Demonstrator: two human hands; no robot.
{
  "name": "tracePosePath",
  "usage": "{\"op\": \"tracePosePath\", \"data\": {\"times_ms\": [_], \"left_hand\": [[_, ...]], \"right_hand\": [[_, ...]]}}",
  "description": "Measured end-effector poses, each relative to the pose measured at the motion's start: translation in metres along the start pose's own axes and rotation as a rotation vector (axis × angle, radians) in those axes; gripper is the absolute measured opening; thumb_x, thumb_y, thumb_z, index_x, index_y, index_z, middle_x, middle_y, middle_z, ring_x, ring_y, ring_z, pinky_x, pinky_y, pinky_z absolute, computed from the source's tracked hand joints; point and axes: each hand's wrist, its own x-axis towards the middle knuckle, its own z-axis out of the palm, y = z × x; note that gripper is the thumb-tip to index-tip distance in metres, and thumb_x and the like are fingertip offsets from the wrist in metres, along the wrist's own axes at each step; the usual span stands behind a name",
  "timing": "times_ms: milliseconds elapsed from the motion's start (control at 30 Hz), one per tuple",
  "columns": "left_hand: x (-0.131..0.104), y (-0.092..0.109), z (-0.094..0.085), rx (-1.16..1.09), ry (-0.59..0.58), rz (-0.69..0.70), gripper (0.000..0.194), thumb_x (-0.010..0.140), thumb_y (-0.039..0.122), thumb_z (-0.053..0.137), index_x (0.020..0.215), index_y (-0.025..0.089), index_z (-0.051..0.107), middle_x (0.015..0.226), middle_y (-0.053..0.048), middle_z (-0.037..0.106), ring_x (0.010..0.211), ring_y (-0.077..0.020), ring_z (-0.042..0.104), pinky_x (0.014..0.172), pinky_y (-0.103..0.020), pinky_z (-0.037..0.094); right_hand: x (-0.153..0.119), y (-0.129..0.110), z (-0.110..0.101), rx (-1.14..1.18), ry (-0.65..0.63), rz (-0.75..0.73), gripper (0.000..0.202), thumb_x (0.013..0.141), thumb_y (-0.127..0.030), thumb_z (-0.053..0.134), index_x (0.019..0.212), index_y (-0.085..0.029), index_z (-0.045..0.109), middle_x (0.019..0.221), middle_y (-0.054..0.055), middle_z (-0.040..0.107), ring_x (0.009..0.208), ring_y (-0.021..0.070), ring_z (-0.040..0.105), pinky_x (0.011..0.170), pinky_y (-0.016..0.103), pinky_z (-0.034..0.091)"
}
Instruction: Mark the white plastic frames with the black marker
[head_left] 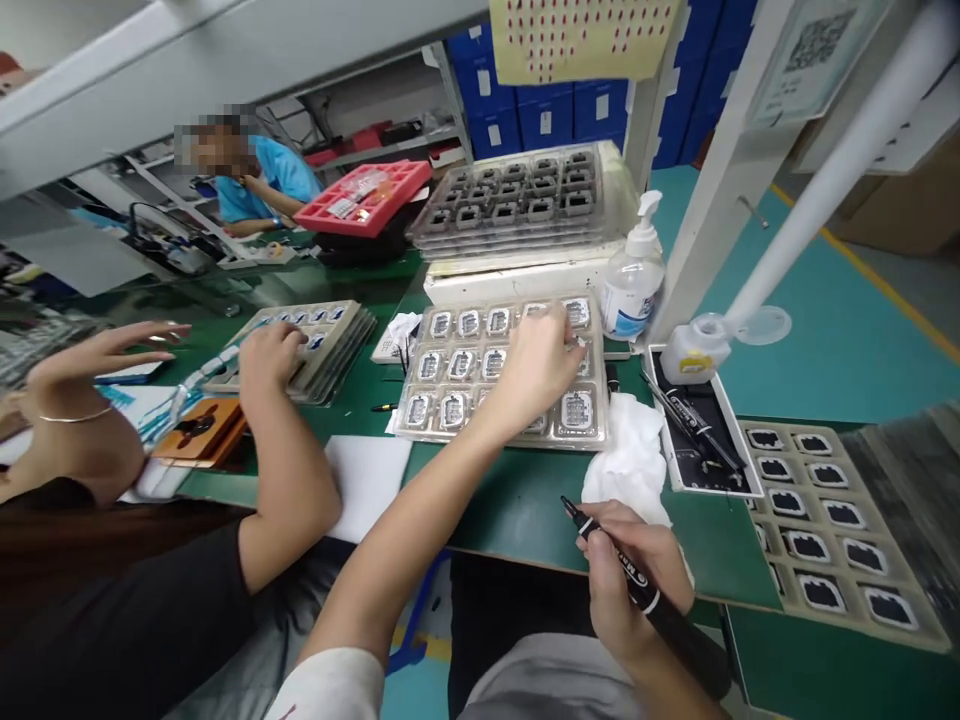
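A clear plastic tray [466,432] with rows of small white-framed parts lies on the green bench in front of me. Over its right half reaches my left hand [541,365], fingers bent down among the parts and closed; whatever is between the fingertips is hidden. Near the bench's front edge, my right hand [637,570] grips a black marker pen [634,580], uncapped, its tip pointing up and to the left. Crumpled white tissue [626,455] lies just beyond the right hand.
A pump bottle [634,275] and a white box [666,440] holding pens stand right of the tray. Stacked trays [517,195] rise behind it. At left, a co-worker's arm [289,480] reaches over other trays [330,350]. More filled trays [847,530] sit lower right.
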Motion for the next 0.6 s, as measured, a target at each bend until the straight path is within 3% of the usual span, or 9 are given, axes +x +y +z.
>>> {"op": "tracePosePath", "data": {"times_ms": [167, 333, 500, 600], "left_hand": [[-0.004, 0.004, -0.008, -0.004, -0.069, 0.024, 0.026, 0.099, 0.021, 0.076, 0.075, 0.022, 0.066, 0.082, -0.010, 0.074, 0.090, -0.0317, 0.069, 0.096, -0.049, 0.053], [-0.007, -0.012, -0.032, -0.075, -0.040, 0.004, 0.016, 0.102, 0.028, 0.073, 0.089, 0.020, 0.076, 0.092, -0.010, 0.077, 0.104, -0.0321, 0.072, 0.105, -0.048, 0.053], [0.002, -0.060, -0.073, 0.152, 0.160, -0.192, 0.021, 0.104, 0.036, 0.072, 0.104, 0.018, 0.080, 0.112, -0.013, 0.083, 0.122, -0.0382, 0.072, 0.122, -0.053, 0.051], [0.004, -0.099, -0.092, 0.408, 0.253, -0.356, 0.020, 0.106, 0.027, 0.070, 0.112, 0.011, 0.080, 0.121, -0.013, 0.083, 0.139, -0.0387, 0.064, 0.132, -0.061, 0.042]], "right_hand": [[0.011, -0.005, 0.008, 0.141, 0.103, 0.090, 0.010, 0.110, -0.027, 0.078, 0.109, -0.026, 0.068, 0.082, -0.003, 0.075, 0.071, 0.0212, 0.076, 0.069, 0.038, 0.070], [0.028, -0.013, 0.006, 0.315, 0.127, 0.274, 0.014, 0.107, -0.024, 0.069, 0.095, -0.027, 0.063, 0.065, -0.009, 0.065, 0.054, 0.0141, 0.058, 0.070, 0.035, 0.069], [0.035, -0.018, 0.007, 0.421, 0.163, 0.372, 0.022, 0.106, -0.026, 0.071, 0.086, -0.025, 0.061, 0.061, -0.009, 0.063, 0.050, 0.0119, 0.051, 0.065, 0.028, 0.066], [0.035, -0.018, 0.008, 0.425, 0.160, 0.366, 0.023, 0.107, -0.028, 0.071, 0.086, -0.026, 0.061, 0.059, -0.010, 0.061, 0.049, 0.0118, 0.049, 0.065, 0.028, 0.066]]}}
